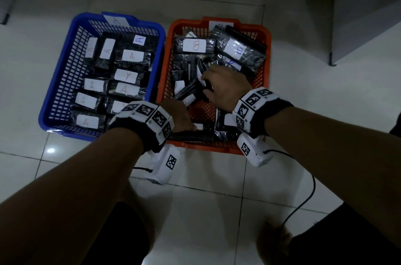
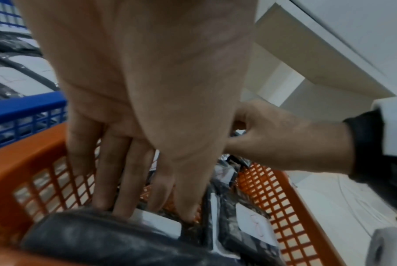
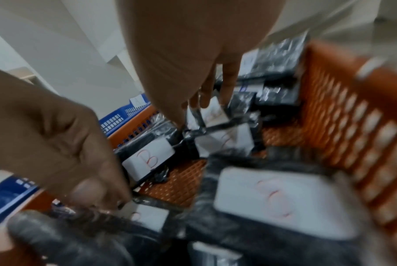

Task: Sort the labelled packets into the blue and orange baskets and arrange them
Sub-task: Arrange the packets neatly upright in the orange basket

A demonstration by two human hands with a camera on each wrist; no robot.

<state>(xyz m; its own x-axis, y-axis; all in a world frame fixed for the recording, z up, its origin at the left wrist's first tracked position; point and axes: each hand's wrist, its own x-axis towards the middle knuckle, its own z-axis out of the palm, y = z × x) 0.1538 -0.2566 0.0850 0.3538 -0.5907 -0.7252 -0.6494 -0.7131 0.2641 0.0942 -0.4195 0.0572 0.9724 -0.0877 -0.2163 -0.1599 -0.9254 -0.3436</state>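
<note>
From your head, you see two baskets side by side on the pale tiled floor [image 1: 217, 195]: the blue basket [image 1: 65, 73] holds neat A packets [image 1: 132, 56], at least ten; the orange basket [image 1: 263, 65] holds jumbled B packets [image 1: 196, 45].

At your left wrist, your left hand [image 2: 147, 108] presses straight fingers [image 2: 122, 180] on a near-edge packet [image 2: 97, 239].

At your right wrist, your right hand [image 3: 192, 59] pinches a middle packet [image 3: 212, 113].

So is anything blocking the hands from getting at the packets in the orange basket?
Nothing visible. Both hands are already inside the orange basket: the left hand touches a near packet, the right hand grips another packet.
</note>
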